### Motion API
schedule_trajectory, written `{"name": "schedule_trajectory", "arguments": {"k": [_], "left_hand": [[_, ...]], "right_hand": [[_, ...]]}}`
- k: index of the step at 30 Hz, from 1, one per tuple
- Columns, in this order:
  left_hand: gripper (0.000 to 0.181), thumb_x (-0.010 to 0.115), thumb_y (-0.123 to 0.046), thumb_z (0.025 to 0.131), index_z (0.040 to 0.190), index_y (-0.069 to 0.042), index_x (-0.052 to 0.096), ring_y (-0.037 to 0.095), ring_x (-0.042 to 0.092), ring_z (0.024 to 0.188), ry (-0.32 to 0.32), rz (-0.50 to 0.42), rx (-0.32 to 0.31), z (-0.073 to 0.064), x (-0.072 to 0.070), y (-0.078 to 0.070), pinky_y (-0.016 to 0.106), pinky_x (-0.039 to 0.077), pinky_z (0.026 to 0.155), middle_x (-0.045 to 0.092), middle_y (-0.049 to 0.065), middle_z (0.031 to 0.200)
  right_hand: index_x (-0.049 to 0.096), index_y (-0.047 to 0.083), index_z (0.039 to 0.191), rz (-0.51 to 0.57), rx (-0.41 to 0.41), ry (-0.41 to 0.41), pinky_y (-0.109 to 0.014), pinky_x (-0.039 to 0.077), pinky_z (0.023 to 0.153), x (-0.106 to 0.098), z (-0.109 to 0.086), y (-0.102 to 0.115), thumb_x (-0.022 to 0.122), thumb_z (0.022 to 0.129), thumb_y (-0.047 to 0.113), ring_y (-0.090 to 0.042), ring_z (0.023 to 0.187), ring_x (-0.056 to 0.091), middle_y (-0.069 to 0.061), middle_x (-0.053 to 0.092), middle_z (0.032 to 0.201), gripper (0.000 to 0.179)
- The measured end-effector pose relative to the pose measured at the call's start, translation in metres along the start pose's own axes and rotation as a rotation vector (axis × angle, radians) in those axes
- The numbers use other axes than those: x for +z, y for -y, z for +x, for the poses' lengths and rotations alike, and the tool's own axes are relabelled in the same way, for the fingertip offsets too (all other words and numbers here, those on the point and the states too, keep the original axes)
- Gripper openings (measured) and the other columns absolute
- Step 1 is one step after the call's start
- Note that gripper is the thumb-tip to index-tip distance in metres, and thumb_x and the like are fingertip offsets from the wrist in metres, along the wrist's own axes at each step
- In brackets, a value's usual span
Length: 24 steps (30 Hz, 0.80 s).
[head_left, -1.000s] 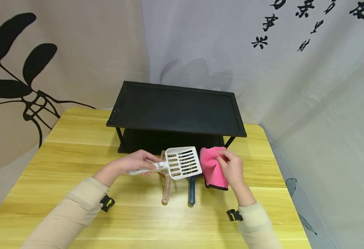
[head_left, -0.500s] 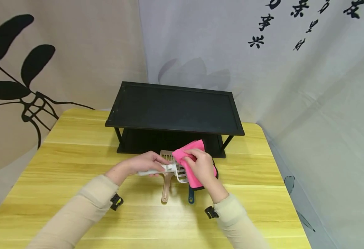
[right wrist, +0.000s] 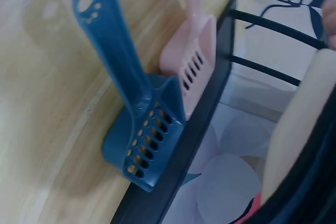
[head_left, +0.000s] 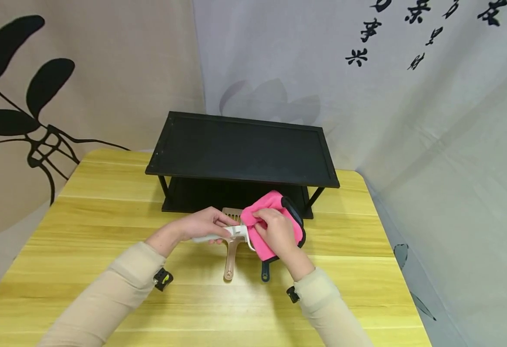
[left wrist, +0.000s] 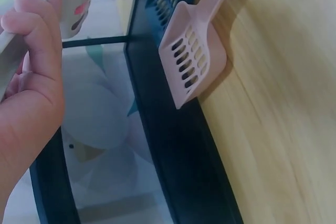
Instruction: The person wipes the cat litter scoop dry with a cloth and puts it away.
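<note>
In the head view my left hand (head_left: 206,224) grips the handle of a white slotted litter scoop (head_left: 239,231), held above the table. Its slotted head is mostly covered by a pink cloth (head_left: 259,243) with black edging, which my right hand (head_left: 276,233) pinches and presses against it. Through the slots, in the left wrist view, pink cloth shows behind the white scoop (left wrist: 76,3). Below lie a pink-beige litter scoop (head_left: 230,260) and a blue litter scoop (head_left: 265,271), handles toward me. The right wrist view shows the blue scoop (right wrist: 142,124) fully, beside the pink-beige scoop (right wrist: 194,59).
A black two-tier shelf (head_left: 240,149) stands at the back of the wooden table (head_left: 192,308). Both scoop heads on the table lie against its lower front edge. Printed curtains (head_left: 275,58) hang behind and to the right.
My right hand has brought the pink cloth leftward from beside the white scoop onto its head. The left hand has shifted slightly right with the scoop. In the last half second, the cloth's folds changed slightly.
</note>
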State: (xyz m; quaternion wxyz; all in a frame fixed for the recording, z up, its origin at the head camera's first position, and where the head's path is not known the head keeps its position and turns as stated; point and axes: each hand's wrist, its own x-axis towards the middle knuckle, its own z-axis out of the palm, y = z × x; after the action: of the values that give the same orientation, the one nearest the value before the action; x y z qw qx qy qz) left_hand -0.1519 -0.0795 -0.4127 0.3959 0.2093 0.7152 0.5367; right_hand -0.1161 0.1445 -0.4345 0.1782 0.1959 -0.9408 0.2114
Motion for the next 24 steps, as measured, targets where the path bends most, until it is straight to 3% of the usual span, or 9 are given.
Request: {"name": "schedule_trajectory", "arguments": {"k": [6,16,19,24], "left_hand": [[0.04,0.062,-0.01,0.089,0.126,0.002,0.056,0.008,0.054,0.057,-0.006,0.018,-0.001,-0.002,-0.001,-0.002,0.019,0.041,0.05,0.069,0.007,0.09],[0.039,0.062,-0.009,0.088,0.126,0.002,0.057,0.01,0.053,0.058,-0.011,-0.018,-0.028,-0.007,-0.005,0.004,0.019,0.041,0.05,0.07,0.01,0.093],[0.041,0.064,-0.008,0.086,0.126,0.003,0.056,0.011,0.053,0.058,-0.03,-0.015,-0.044,-0.009,-0.007,0.008,0.019,0.04,0.049,0.07,0.013,0.096],[0.049,0.07,-0.006,0.081,0.126,0.005,0.055,0.013,0.056,0.06,-0.084,-0.004,-0.087,-0.016,-0.011,0.016,0.021,0.045,0.052,0.07,0.012,0.091]], "right_hand": [[0.072,0.017,0.085,-0.125,0.059,-0.096,-0.029,0.051,0.061,0.004,0.003,-0.003,0.074,0.073,0.008,-0.015,0.078,0.065,0.003,0.072,0.085,0.015],[0.071,0.015,0.083,-0.189,0.116,-0.152,-0.031,0.052,0.063,-0.005,0.001,-0.017,0.074,0.073,0.007,-0.018,0.073,0.066,0.001,0.071,0.081,0.013],[0.071,0.01,0.087,-0.085,0.218,-0.148,-0.033,0.052,0.064,-0.013,-0.001,-0.026,0.072,0.075,0.006,-0.021,0.073,0.065,-0.005,0.071,0.085,0.012],[0.069,0.001,0.089,0.34,0.518,-0.125,-0.022,0.051,0.066,-0.032,-0.006,-0.048,0.068,0.079,0.001,-0.021,0.073,0.06,-0.016,0.068,0.087,0.01]]}}
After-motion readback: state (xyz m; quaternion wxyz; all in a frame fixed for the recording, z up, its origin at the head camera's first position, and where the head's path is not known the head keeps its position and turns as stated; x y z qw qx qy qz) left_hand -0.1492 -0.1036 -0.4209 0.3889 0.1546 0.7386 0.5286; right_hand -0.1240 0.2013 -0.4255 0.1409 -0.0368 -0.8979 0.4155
